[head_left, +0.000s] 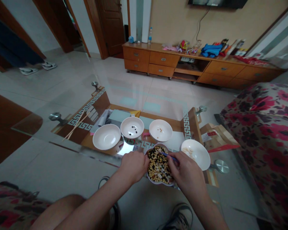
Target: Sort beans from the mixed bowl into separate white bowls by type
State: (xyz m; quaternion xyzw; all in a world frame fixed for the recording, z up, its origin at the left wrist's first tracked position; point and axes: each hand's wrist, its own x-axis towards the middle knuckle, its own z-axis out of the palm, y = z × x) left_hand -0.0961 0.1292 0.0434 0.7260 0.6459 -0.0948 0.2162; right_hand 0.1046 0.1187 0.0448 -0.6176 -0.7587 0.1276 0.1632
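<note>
Head view: the left hand (133,167) is closed with its fingers curled, resting at the rim of a scalloped bowl (159,183); whether it is gripping anything cannot be told. The right hand (186,172) is gripping one thin blue stick (171,156), whose tip is reaching into the bowl's mixed beans (158,167). The scalloped bowl is sitting at lower centre of the frame, on a glass surface (91,153), between the hands.

Four white bowls are standing around it. At centre left, the first white bowl (107,136) is showing no contents. To its right, the second white bowl (132,127) is holding several black beans. Next, the third white bowl (160,130) is holding a few tan beans. Just beside the right hand, the fourth white bowl (196,154) is holding pale seeds.

Two chopsticks (75,126) are lying at left of centre. One wooden cabinet (199,62) is standing at upper right, and one floral sofa (261,143) is occupying the right edge. At upper left, a second person's two feet in slippers (37,67) are standing on the floor.
</note>
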